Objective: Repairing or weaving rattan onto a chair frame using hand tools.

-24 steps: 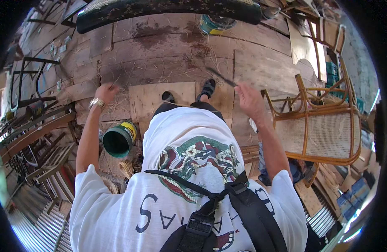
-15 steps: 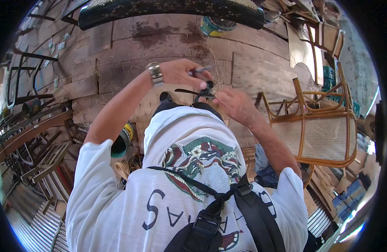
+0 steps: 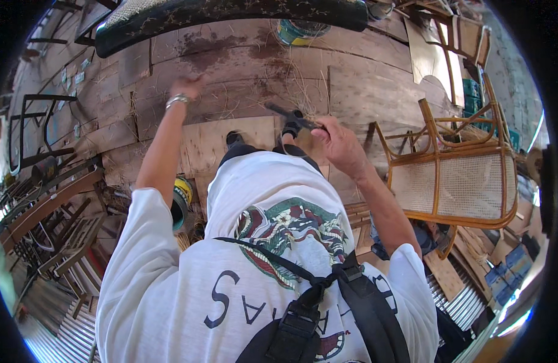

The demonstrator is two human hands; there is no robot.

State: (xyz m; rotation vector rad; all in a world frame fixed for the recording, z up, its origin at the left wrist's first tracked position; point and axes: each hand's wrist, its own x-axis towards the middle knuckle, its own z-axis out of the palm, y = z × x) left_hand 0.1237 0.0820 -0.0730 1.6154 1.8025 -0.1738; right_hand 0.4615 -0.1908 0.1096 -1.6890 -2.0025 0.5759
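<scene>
My right hand [image 3: 342, 147] is closed around a dark, long hand tool [image 3: 280, 110], whose exact kind I cannot make out. The tool reaches leftward over my foot in a black sandal [image 3: 290, 128]. Away to the left, above the plank floor, my left hand [image 3: 187, 89] is stretched out and smeared by motion. Its fingers are too blurred to read, and a metal watch [image 3: 176, 100] sits on that wrist. Thin straw-like strands [image 3: 303, 91] lie on the boards beyond the tool.
A rattan chair with woven cane panels [image 3: 451, 187] lies at the right. Along the far side stretches a long black padded piece [image 3: 230, 21], with a green bucket [image 3: 303, 33] beside it. A yellow-and-dark can [image 3: 182, 193] stands by my left side. Dark chair frames [image 3: 42, 130] crowd the left.
My left hand has swung from beside the right hand out to the far left. The right hand keeps hold of the dark tool, and the view has shifted slightly.
</scene>
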